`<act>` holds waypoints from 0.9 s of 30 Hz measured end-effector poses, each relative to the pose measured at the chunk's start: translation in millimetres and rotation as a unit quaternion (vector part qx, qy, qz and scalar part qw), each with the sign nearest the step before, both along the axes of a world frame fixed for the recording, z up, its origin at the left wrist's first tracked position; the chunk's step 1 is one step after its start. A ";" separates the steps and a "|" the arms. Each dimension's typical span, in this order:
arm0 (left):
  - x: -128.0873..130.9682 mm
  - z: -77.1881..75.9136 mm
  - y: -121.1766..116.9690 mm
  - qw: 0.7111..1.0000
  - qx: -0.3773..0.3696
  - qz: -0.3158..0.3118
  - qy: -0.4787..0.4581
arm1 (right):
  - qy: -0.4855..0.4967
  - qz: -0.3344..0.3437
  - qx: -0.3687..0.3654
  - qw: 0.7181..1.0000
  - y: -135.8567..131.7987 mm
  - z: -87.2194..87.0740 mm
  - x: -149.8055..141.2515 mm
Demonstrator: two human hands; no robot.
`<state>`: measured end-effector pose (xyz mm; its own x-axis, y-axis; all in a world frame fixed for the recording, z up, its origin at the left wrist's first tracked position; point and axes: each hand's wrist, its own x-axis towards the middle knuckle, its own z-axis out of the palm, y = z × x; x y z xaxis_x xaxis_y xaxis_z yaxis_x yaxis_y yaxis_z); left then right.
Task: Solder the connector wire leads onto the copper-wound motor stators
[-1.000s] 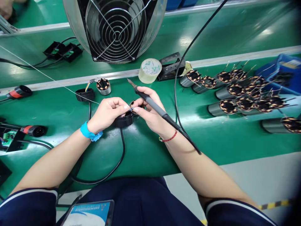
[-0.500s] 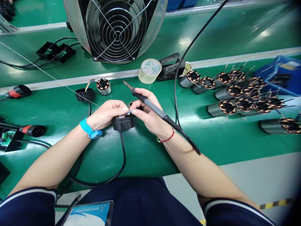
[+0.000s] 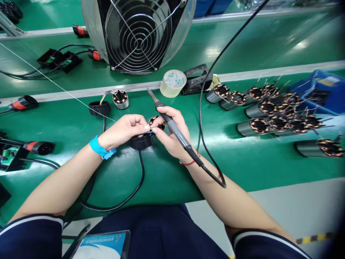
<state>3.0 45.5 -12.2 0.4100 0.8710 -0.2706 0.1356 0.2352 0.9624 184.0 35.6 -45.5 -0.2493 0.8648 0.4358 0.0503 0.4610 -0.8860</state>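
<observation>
My left hand (image 3: 131,128), with a blue band at the wrist, pinches the end of a thin wire between thumb and forefinger. A fine pale strand (image 3: 58,83), perhaps solder, runs from the upper left to this hand. A soldering iron (image 3: 175,130) rests in my right hand (image 3: 172,138), its tip pointing up and away; that thumb and forefinger meet the same wire. Just below the fingertips sits a round black cap (image 3: 141,141) with a black cable (image 3: 142,172) leaving it. Behind the fingers stands a copper-wound motor stator (image 3: 157,122), partly covered.
A fan (image 3: 138,43) stands at the back, beside a tape roll (image 3: 173,83) and a black metal bracket (image 3: 198,80). Several stators (image 3: 258,126) and a blue bin (image 3: 320,93) occupy the right. A wired cap (image 3: 99,108) and another stator (image 3: 120,99) lie left of centre.
The soldering iron has tilted slightly more upright, its tip shifting right. More of the stator behind my fingers shows. Both hands stay together at the wire, and the view has shifted a little.
</observation>
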 end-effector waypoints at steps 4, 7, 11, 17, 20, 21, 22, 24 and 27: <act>2.4 10.9 -4.8 0.996 0.056 0.001 0.075 | -0.006 -0.017 -0.007 1.000 -1.4 -3.4 -1.6; 3.7 12.5 -8.2 0.985 0.105 0.014 0.137 | -0.018 -0.015 -0.012 1.000 -0.8 -5.2 -0.8; 3.6 5.8 -7.8 0.970 0.148 0.038 0.186 | -0.081 -0.006 -0.007 0.997 4.0 -0.8 9.8; 1.8 -2.4 -2.0 0.968 0.156 0.057 0.191 | -0.208 0.015 0.035 0.977 8.5 7.8 15.0; 0.8 -4.4 -1.2 0.962 0.173 0.072 0.198 | -0.201 -0.038 0.026 0.978 9.5 3.6 3.3; 0.6 -4.9 -1.3 0.959 0.182 0.074 0.203 | -0.194 -0.061 0.025 0.979 9.9 1.2 -1.0; 0.4 -5.2 -1.4 0.956 0.194 0.075 0.207 | -0.189 -0.080 0.028 0.978 10.4 -1.1 -4.6; 0.6 -5.3 -1.6 0.951 0.215 0.074 0.211 | -0.187 -0.098 0.042 0.977 11.1 -4.6 -8.7; 1.7 -4.2 -2.1 0.945 0.236 0.073 0.213 | -0.173 -0.083 0.046 0.980 9.0 -2.5 -4.3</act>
<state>4.7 43.4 -16.4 0.2172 0.9749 0.0491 0.5335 -0.1607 0.8304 179.7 44.6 -48.0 -0.2542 0.8675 0.4276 0.4221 0.4973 -0.7580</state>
